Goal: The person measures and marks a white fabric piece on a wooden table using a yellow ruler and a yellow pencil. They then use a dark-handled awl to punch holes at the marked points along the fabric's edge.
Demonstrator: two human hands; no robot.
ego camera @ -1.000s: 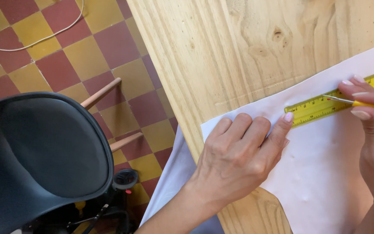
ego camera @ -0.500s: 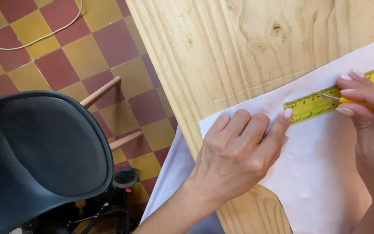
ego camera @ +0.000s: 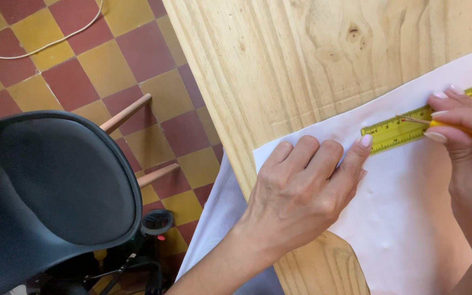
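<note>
Left hand (ego camera: 296, 202), right hand (ego camera: 468, 158): bare forearms, pale polished nails, no rings.

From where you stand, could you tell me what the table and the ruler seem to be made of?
The table looks like pale unfinished pine: bare grain and a dark knot show. The yellow ruler under the left hand could be plastic or painted metal; its smooth flat surface leaves that open.

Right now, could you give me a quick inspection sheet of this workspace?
Surface: pale wooden table, knots showing.
Job's things: white sheet overhanging the table edge; yellow ruler on it; thin pencil.
Clutter: nothing seen.
Hands: left hand flat on the sheet, fingertip at the ruler's end; right hand holds the pencil against the ruler.
Cables: white cord on the floor.
Surroundings: dark chair, red and yellow tiled floor.
</note>
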